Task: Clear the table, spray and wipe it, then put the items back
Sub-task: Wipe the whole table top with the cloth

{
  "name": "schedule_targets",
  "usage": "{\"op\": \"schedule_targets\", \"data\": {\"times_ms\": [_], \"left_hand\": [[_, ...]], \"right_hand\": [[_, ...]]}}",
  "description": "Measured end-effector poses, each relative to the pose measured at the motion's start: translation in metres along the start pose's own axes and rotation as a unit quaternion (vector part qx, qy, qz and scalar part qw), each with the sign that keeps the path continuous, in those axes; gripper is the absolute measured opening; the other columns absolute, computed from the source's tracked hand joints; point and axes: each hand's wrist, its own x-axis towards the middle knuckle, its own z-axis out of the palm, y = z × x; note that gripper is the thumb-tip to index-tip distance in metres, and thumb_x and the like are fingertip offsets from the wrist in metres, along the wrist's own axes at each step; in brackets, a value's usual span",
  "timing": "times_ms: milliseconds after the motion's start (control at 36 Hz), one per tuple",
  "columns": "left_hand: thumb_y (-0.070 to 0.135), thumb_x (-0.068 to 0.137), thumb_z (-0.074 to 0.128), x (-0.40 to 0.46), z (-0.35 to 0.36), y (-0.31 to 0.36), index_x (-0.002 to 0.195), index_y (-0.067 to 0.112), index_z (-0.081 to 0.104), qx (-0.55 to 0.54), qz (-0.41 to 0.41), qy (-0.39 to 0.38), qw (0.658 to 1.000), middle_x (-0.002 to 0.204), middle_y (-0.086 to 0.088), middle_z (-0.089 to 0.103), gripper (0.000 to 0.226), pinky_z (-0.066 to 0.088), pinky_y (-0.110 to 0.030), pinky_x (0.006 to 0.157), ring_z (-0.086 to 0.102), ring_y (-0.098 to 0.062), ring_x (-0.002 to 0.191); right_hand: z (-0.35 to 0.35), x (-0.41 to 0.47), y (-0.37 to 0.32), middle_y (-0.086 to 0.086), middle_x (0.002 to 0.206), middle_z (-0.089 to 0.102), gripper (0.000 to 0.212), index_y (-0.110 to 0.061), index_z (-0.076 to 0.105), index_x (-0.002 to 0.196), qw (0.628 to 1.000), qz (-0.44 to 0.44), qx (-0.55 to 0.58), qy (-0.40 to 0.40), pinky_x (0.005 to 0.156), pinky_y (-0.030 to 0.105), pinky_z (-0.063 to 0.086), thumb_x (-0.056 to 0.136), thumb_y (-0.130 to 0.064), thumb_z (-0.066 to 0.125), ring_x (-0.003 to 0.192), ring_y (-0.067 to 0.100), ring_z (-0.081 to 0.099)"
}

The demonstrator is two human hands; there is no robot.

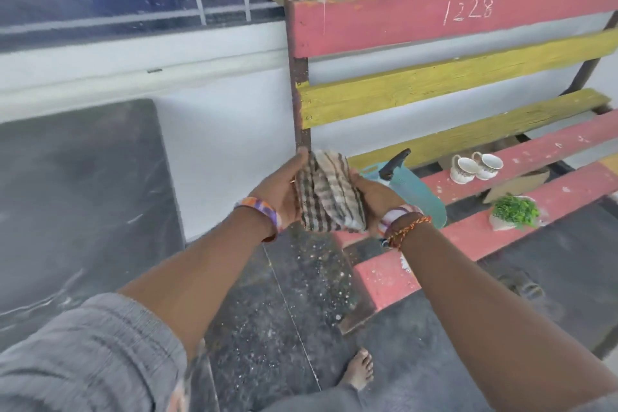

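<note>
A folded striped brown-and-cream cloth (329, 192) is held in front of me between both hands. My left hand (282, 189) grips its left edge, thumb on top. My right hand (376, 196) cups its right side from beneath. The grey table (77, 197) lies at the left, its top dark and streaked. On the bench behind my hands rests a teal spray bottle (414, 191) with a black trigger, lying on its side. Two white cups (476, 167) stand further right on a pink slat, and a small green plant in a white pot (515, 212) sits on the slat nearer to me.
The pink-and-yellow slatted bench (451, 20) fills the right side, its end reaching toward my legs. A white wall and barred window are behind. The speckled dark floor (294, 311) runs between table and bench, with my bare foot at the bottom.
</note>
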Motion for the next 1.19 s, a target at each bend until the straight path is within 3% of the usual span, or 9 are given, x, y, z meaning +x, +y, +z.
{"op": "schedule_targets", "data": {"times_ms": [139,278,389,611,806,889,972,1083,1194], "left_hand": [[0.017,0.083,0.068,-0.035,-0.027,0.015,0.129,-0.007,0.048,0.240,0.091,0.158,0.954,0.137,-0.018,0.050,0.055,0.039,-0.034,0.102,0.051,-0.029,0.122],[0.020,0.086,0.063,-0.067,-0.042,0.024,0.117,-0.001,0.058,0.307,0.110,0.176,0.929,0.115,-0.013,0.061,0.037,0.044,-0.034,0.093,0.054,-0.027,0.114],[0.023,0.085,0.064,-0.087,-0.056,0.032,0.121,0.001,0.057,0.307,0.115,0.171,0.929,0.130,-0.021,0.057,0.043,0.042,-0.047,0.105,0.056,-0.036,0.118],[0.028,0.095,0.048,-0.144,-0.101,0.028,0.132,-0.003,0.046,0.420,0.119,0.271,0.858,0.137,-0.019,0.050,0.049,0.037,-0.038,0.109,0.049,-0.033,0.125],[0.003,0.089,0.054,-0.185,-0.115,-0.005,0.062,0.013,0.054,0.217,0.147,0.272,0.926,0.066,-0.004,0.053,0.028,0.042,-0.025,0.054,0.046,-0.015,0.055],[0.000,0.090,0.050,-0.209,-0.120,-0.023,0.066,0.012,0.056,0.132,0.146,0.267,0.944,0.067,-0.003,0.058,0.027,0.041,-0.016,0.041,0.051,-0.010,0.050],[0.004,0.093,0.047,-0.230,-0.129,-0.036,0.071,0.013,0.055,0.117,0.152,0.254,0.948,0.070,-0.002,0.060,0.025,0.042,-0.016,0.043,0.051,-0.010,0.054],[0.005,0.093,0.044,-0.256,-0.151,-0.041,0.071,0.014,0.053,0.110,0.165,0.284,0.938,0.071,-0.001,0.060,0.025,0.042,-0.018,0.047,0.051,-0.010,0.056],[0.003,0.093,0.045,-0.274,-0.190,-0.039,0.088,0.007,0.062,0.115,0.178,0.344,0.915,0.075,-0.006,0.063,0.018,0.039,-0.020,0.053,0.058,-0.011,0.055]], "right_hand": [[0.049,-0.034,0.019,0.007,0.092,0.062,0.041,-0.014,0.059,0.101,0.998,0.042,-0.039,-0.020,0.066,0.033,0.055,0.091,-0.053,0.047,0.076,0.021,0.065],[0.092,-0.062,0.022,-0.002,0.136,0.051,0.101,-0.014,0.038,0.143,0.991,-0.014,-0.119,-0.064,0.096,0.036,0.048,0.062,-0.057,0.080,0.121,0.019,0.050],[0.103,-0.080,0.019,0.006,0.134,0.053,0.074,0.001,0.048,0.135,0.976,-0.070,-0.206,0.015,0.079,0.019,0.040,0.074,-0.029,0.078,0.122,0.020,0.050],[0.107,-0.119,0.015,0.012,0.146,0.042,0.054,-0.003,0.052,0.132,0.967,-0.089,-0.238,0.018,0.109,0.043,0.035,0.088,-0.034,0.062,0.133,0.030,0.040],[0.125,-0.182,0.015,0.003,0.099,0.066,0.047,-0.002,0.052,0.130,0.992,-0.079,-0.097,-0.013,0.056,0.020,0.050,0.096,-0.034,0.049,0.085,0.018,0.059],[0.128,-0.197,0.022,0.012,0.128,0.057,0.051,-0.002,0.047,0.135,0.991,-0.079,-0.109,0.026,0.074,0.025,0.049,0.096,-0.035,0.049,0.099,0.025,0.059],[0.137,-0.209,0.021,0.019,0.140,0.047,0.050,0.003,0.044,0.135,0.955,-0.123,-0.250,0.104,0.089,0.027,0.039,0.099,-0.032,0.042,0.126,0.031,0.047],[0.164,-0.218,0.014,0.004,0.072,0.050,0.022,-0.008,0.054,0.111,0.887,-0.236,-0.378,0.122,0.049,0.026,0.036,0.100,-0.022,0.041,0.061,0.018,0.048],[0.203,-0.224,0.029,0.002,0.085,0.059,0.016,-0.023,0.056,0.097,0.815,-0.356,-0.455,0.046,0.075,0.027,0.033,0.096,-0.014,0.042,0.088,0.025,0.053]]}}
